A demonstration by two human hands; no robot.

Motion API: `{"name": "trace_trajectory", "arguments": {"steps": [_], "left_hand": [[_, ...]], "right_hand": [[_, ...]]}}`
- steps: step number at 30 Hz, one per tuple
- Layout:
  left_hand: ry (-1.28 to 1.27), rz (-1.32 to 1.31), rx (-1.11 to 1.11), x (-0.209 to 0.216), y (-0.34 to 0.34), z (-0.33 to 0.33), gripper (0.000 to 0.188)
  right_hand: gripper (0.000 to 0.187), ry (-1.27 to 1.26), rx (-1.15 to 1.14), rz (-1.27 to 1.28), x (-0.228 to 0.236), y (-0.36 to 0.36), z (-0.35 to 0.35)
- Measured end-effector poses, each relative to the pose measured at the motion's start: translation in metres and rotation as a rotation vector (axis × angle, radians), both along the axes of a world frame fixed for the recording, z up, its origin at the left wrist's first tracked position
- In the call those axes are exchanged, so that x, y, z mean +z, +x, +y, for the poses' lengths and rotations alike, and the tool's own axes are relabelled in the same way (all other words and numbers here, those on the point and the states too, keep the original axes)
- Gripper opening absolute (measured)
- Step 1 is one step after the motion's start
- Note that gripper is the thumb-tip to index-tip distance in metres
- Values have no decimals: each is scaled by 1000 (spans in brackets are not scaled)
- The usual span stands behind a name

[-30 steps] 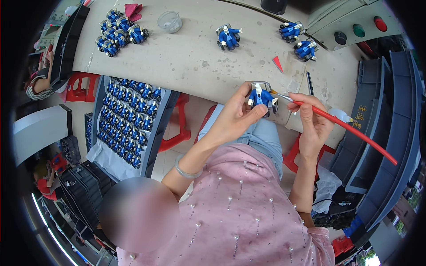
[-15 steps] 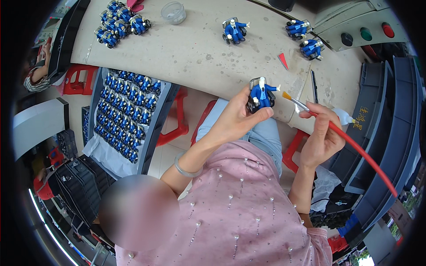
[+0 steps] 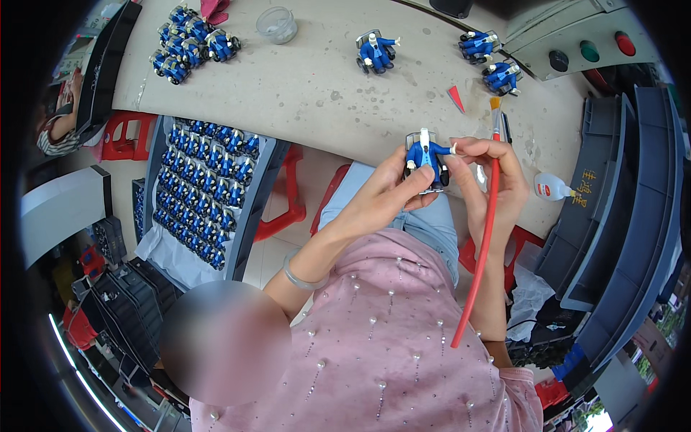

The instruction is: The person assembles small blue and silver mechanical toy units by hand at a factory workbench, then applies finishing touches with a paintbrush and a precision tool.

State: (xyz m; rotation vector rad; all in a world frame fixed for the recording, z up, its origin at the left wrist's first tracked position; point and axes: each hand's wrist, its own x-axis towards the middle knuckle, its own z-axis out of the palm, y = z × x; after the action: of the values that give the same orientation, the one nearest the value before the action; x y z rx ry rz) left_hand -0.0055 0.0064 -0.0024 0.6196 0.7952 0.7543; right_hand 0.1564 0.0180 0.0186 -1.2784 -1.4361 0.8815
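Figurine [image 3: 425, 153] Was Clamped in Left Hand at Table's Edge

Watching from my distant post, I saw the left hand [image 3: 392, 183] clamped on the blue-suited piece, thumb across its front and fingers behind, likely for a firm hold with the face turned up. It was raised over the near edge of the table [image 3: 288, 101]. The right hand [image 3: 508, 183] was closed around a red-handled brush [image 3: 487, 230], bristles pointing away, presumably leaving thumb and index finger free beside the piece's outstretched arm; I could not tell whether they touched it.

Similar figures [image 3: 188, 45] were clustered on the spotted tabletop near a clear tub [image 3: 276, 29]. Rows more filled a paper-lined tray [image 3: 255, 216] at left, perhaps placed there for easy reach. Red stools [image 3: 296, 193] stood below, and gray bins [image 3: 651, 180] lined the right.
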Motion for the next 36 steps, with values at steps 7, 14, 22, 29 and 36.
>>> {"name": "trace_trajectory", "arguments": {"steps": [7,14,22,29,36], "left_hand": [[-63,-44,-18,-5,-2,-4,40],[-84,-90,-11,-4,-4,-6,39],[-16,-68,-20,-10,-4,-9,44],[194,-251,88,-11,-2,-7,58],[311,-132,57,-11,-4,-4,76]], "right_hand": [[20,-106,-35,236,2,-5,-2],[26,-126,-16,281,3,-5,-3],[25,-185,-40,350,5,-5,-5],[20,-224,-59,382,-4,3,-3],[19,-290,-76,348,0,2,-3]]}}
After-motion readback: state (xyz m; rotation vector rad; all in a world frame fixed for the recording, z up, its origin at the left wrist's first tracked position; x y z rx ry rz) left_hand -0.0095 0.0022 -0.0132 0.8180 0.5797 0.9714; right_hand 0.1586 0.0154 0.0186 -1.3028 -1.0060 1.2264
